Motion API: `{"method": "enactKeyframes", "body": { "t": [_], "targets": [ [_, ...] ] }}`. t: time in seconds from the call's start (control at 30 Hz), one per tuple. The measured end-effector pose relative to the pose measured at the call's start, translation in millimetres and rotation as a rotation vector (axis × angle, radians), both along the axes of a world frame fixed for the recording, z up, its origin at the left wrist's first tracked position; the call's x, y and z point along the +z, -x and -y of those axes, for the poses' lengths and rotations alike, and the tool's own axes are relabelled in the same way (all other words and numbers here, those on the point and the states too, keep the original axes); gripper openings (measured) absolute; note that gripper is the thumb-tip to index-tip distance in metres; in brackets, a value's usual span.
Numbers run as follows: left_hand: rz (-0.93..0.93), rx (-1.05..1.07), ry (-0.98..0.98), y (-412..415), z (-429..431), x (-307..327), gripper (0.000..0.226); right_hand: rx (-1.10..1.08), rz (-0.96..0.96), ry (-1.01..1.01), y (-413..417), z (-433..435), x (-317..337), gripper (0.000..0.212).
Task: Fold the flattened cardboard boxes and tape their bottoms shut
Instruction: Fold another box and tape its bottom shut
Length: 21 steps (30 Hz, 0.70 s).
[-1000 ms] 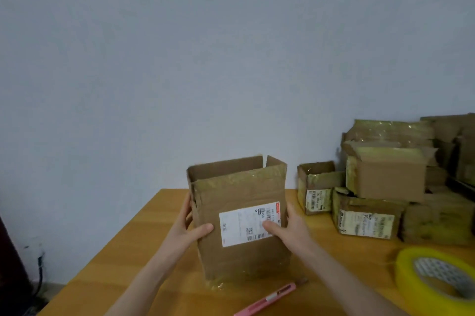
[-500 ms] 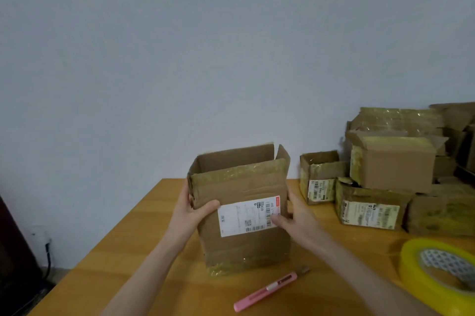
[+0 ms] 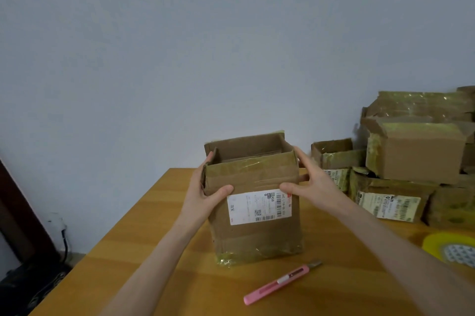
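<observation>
Where the orange-brown wooden desk (image 3: 154,251) comes nearest the camera, a slim pink plastic utility knife (image 3: 281,282) lies at an angle, its metal tip pointing up and right, just in front of the box. At the right edge sits a yellow roll of packing tape (image 3: 434,243), cut off by the frame.

Behind the knife, near the middle of the desk, a brown cardboard box (image 3: 257,236) stands upright with its top open and yellowish tape showing along its bottom edge and its upper front. A white rectangular shipping label (image 3: 259,206) is stuck to the front face.

The left hand (image 3: 203,195) grips the box's upper left corner, thumb hooked onto the front and fingers wrapped round the side wall. The right hand (image 3: 314,184) lies on the upper right corner with fingers spread and nearly straight along the side, its thumb pressing the front beside the label.

Farther back on the right, a pile of taped brown cardboard boxes (image 3: 416,151) is stacked against the pale grey wall (image 3: 180,58), with a small open-topped box (image 3: 334,153) at its left end.
</observation>
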<state>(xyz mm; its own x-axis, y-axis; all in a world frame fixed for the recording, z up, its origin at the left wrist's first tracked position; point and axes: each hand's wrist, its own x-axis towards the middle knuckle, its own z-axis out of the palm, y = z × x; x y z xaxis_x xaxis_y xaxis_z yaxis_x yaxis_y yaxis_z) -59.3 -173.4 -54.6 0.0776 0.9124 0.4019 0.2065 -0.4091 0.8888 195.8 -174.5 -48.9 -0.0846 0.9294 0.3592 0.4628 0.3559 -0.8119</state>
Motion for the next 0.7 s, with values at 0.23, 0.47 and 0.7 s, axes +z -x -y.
{"method": "enactKeyframes", "body": {
  "t": [0.23, 0.47, 0.7],
  "targets": [
    [-0.010, 0.096, -0.141, 0.8, 4.0, 1.4, 0.088, -0.006, -0.060, -0.033, -7.2, -0.7, 0.4, 0.087],
    [-0.106, -0.050, 0.019, 3.8, -1.0, 10.3, 0.080, 0.097, -0.007, 0.041, -7.3, -2.8, 10.9, 0.075],
    [-0.002, 0.064, 0.124, -0.8, 1.2, 5.3, 0.059, 0.072, 0.089, 0.053, -7.7, -1.1, 18.3, 0.069]
  ]
}}
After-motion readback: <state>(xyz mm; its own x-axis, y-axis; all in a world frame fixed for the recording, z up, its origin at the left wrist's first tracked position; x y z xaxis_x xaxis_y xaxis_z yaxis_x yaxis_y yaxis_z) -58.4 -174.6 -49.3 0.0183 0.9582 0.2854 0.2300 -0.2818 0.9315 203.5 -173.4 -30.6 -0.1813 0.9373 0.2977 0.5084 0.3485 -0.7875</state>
